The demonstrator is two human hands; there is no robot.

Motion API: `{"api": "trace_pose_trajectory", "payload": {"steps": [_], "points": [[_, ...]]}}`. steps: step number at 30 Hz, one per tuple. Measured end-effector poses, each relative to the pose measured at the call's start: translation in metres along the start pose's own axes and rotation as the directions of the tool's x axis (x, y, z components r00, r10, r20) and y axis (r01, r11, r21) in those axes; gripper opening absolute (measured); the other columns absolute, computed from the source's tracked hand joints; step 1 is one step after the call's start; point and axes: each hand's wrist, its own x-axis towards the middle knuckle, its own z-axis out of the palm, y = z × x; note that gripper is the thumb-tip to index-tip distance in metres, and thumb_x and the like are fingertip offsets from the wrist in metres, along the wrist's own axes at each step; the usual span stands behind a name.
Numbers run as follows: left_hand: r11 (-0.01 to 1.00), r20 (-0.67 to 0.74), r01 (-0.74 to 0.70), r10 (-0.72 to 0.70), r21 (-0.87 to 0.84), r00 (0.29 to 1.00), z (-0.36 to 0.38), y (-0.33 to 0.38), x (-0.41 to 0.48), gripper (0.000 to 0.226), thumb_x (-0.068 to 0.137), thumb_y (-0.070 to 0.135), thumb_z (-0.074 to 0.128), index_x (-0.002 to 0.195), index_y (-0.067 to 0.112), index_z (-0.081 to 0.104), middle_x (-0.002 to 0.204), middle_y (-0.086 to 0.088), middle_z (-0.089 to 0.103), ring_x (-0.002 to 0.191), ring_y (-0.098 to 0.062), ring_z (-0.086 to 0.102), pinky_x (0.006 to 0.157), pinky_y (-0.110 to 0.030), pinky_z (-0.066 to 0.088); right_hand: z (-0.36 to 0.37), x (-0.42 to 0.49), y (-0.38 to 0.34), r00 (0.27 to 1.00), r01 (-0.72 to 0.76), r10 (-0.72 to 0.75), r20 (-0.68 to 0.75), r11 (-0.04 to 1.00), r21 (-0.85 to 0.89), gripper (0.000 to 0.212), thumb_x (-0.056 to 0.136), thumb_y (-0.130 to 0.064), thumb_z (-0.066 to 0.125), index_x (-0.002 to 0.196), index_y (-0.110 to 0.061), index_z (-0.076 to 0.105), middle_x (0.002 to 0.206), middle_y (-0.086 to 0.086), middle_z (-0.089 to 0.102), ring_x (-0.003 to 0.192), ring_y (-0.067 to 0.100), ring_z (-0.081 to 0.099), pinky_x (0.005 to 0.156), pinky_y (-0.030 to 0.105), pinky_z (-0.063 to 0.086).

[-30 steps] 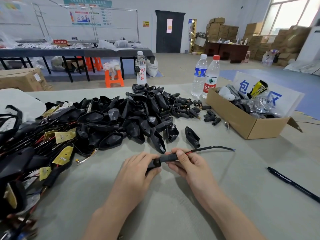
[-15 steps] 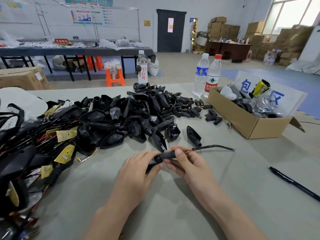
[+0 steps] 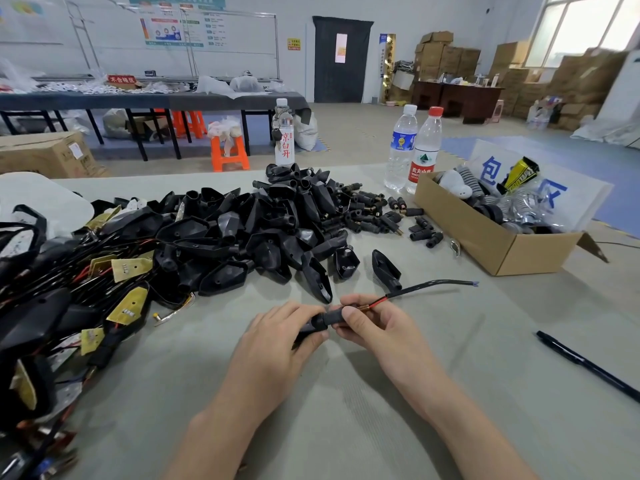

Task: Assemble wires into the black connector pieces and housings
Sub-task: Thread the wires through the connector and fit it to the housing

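My left hand [image 3: 277, 337] grips a black housing [image 3: 313, 323] just above the table's middle. My right hand [image 3: 374, 323] pinches a black connector piece [image 3: 337, 315] that meets the housing's end. A small brass spring shows at the connector's right end, where a red lead runs into a black wire [image 3: 433, 285]. The wire arcs right to a bare tip. A large pile of black housings [image 3: 249, 230] lies behind my hands. Small black connector pieces [image 3: 377, 213] are scattered at its right side.
Wired boards with yellow plates [image 3: 128, 268] are heaped at the left. A cardboard box [image 3: 485, 244] of parts stands at the right, with two water bottles [image 3: 412, 150] behind it and a third bottle [image 3: 284, 136] further left. A black pen [image 3: 585, 365] lies at the right edge.
My hands have lifted slightly and drawn closer together. The connector piece sits further into the housing, and the brass spring and red lead now show at my right fingertips.
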Motion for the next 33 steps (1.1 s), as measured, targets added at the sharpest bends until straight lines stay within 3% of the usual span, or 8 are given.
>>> {"api": "trace_pose_trajectory", "payload": {"steps": [22,26,33], "points": [[1.000,0.021,-0.018,0.018,-0.003,1.000,-0.0027,-0.0004,-0.0001,0.032,0.094,0.052,0.049,0.120,0.038,0.061,0.104,0.021,0.059,0.102,-0.004,0.054,0.092,-0.035,0.042,0.0010,0.0012,0.0083,0.991,0.135,-0.131,0.038,0.985,-0.108,0.013,0.098,-0.002,0.058,0.107,-0.009,0.064,0.100,-0.001,0.077,0.100,0.012,0.071,0.085,0.020,0.054],[1.000,0.011,-0.024,0.024,0.013,1.000,-0.0017,-0.0004,-0.0017,0.024,0.098,0.044,0.057,0.121,0.040,0.059,0.104,0.023,0.058,0.102,-0.004,0.053,0.092,-0.034,0.042,0.0016,0.0019,0.0093,0.991,0.136,-0.133,0.030,0.982,-0.129,0.016,0.098,0.001,0.056,0.106,-0.011,0.064,0.101,-0.002,0.076,0.102,0.013,0.071,0.087,0.022,0.054],[0.999,0.012,-0.036,0.035,0.018,0.999,-0.0017,0.0007,-0.0013,0.026,0.096,0.048,0.051,0.118,0.037,0.060,0.102,0.021,0.058,0.100,-0.006,0.054,0.090,-0.035,0.043,0.0022,0.0025,0.0097,0.988,0.153,-0.152,0.020,0.971,-0.185,0.024,0.098,0.007,0.051,0.104,-0.013,0.064,0.100,-0.002,0.076,0.101,0.011,0.071,0.086,0.019,0.054]]}}
